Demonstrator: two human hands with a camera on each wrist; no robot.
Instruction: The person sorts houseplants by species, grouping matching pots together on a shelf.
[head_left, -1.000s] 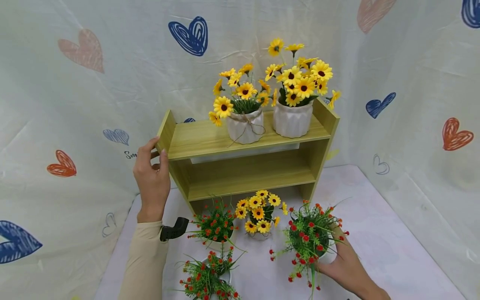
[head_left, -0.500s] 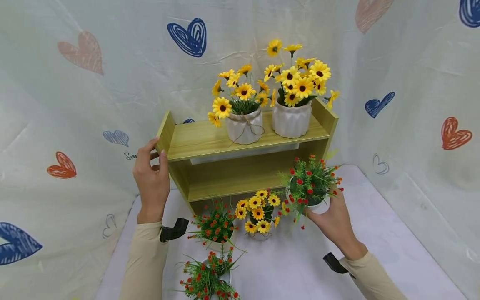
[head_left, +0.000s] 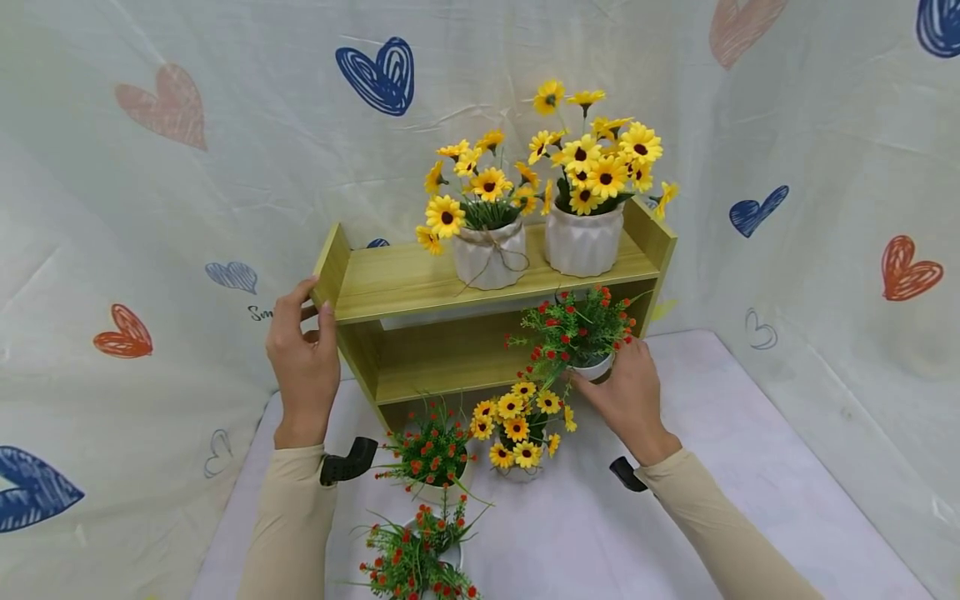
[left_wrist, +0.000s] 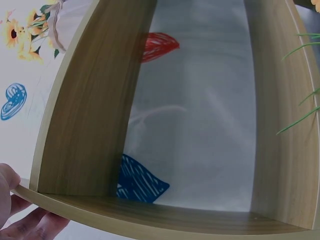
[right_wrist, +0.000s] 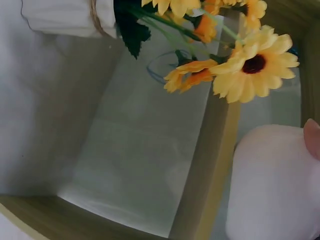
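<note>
My left hand (head_left: 303, 367) pinches the upper left side panel of a light wooden shelf (head_left: 397, 275); in the left wrist view its thumb and fingers (left_wrist: 37, 225) lie on either side of the panel edge. My right hand (head_left: 628, 400) grips the white pot (right_wrist: 272, 185) of a red-flowered plant (head_left: 577, 329). That plant is upright at the right front of the middle board, its leaves overlapping the opening. In the right wrist view the pot is close beside the board's edge (right_wrist: 212, 190), with one fingertip on its side.
Two pots of yellow flowers, one tied with twine (head_left: 491, 254) and one plain (head_left: 585, 242), stand on the top board. Below, a small yellow-flower pot (head_left: 517, 429) and two red-flowered plants (head_left: 435, 454) stand on the pale table (head_left: 570, 533). A heart-printed cloth hangs behind.
My right hand has raised the red-flowered plant from the table's right side, moving it up and left to the middle board. My left hand has stayed at the shelf's side panel.
</note>
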